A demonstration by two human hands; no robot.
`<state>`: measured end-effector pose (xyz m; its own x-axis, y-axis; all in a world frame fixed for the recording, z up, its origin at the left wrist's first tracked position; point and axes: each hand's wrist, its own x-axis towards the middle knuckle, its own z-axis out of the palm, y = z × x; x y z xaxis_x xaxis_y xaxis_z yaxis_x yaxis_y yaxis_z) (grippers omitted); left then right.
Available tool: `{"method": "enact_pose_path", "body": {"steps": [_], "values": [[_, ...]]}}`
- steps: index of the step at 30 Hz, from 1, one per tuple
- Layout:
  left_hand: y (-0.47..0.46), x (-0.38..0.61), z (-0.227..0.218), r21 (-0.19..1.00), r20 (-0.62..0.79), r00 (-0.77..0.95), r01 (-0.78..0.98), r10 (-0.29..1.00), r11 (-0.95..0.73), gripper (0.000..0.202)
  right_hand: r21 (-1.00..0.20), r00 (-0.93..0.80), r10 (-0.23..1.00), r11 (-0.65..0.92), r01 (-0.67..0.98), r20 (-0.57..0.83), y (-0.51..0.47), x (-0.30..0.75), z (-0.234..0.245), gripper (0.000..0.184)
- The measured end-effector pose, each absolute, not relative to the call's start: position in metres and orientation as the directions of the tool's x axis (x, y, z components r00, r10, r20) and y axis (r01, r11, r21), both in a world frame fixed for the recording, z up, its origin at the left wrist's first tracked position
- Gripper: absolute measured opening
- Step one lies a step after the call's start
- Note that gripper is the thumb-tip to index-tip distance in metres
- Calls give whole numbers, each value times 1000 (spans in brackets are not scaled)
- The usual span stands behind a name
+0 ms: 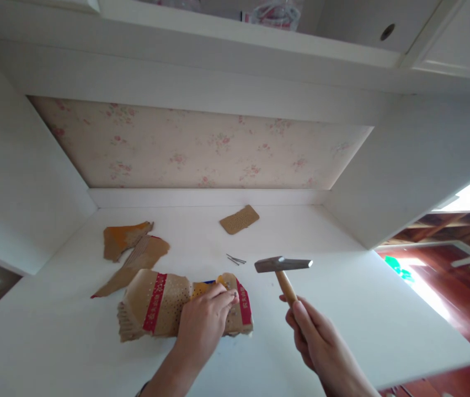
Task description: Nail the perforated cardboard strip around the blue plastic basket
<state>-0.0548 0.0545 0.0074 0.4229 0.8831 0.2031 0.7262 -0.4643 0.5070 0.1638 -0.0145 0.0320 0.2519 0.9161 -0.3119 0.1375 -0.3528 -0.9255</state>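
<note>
My right hand point(313, 336) grips the wooden handle of a hammer point(283, 266), whose metal head hangs a little above the white desk. My left hand point(204, 320) rests on a torn piece of brown cardboard point(156, 309) with red bands and many small holes. Its fingertips are pinched together near the cardboard's right end, around something too small to make out. A few loose nails point(235, 259) lie on the desk just beyond the cardboard, left of the hammer head.
Two torn cardboard scraps point(131, 248) lie at the left of the white desk point(363, 309), and a small perforated piece point(239, 219) sits near the back wall. White side panels and a shelf enclose the desk. The right edge drops to a wooden floor.
</note>
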Motion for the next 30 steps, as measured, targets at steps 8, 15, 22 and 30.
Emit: {"method": "enact_pose_path", "body": {"steps": [8,15,22,30], "values": [[57,-53,5,466,234,410,748,881,-472,22,-909,16,959,-273,314,-282,-31,134,52,55],[55,-54,5,464,227,411,751,883,-470,22,-898,18,977,-203,391,-213,-31,132,50,54],[56,-53,5,482,224,413,740,883,-469,21,-896,39,980,-192,401,-193,-30,133,53,53],[55,-53,5,491,226,409,736,884,-466,24,-885,32,985,-168,435,-171,-31,133,53,50]]}}
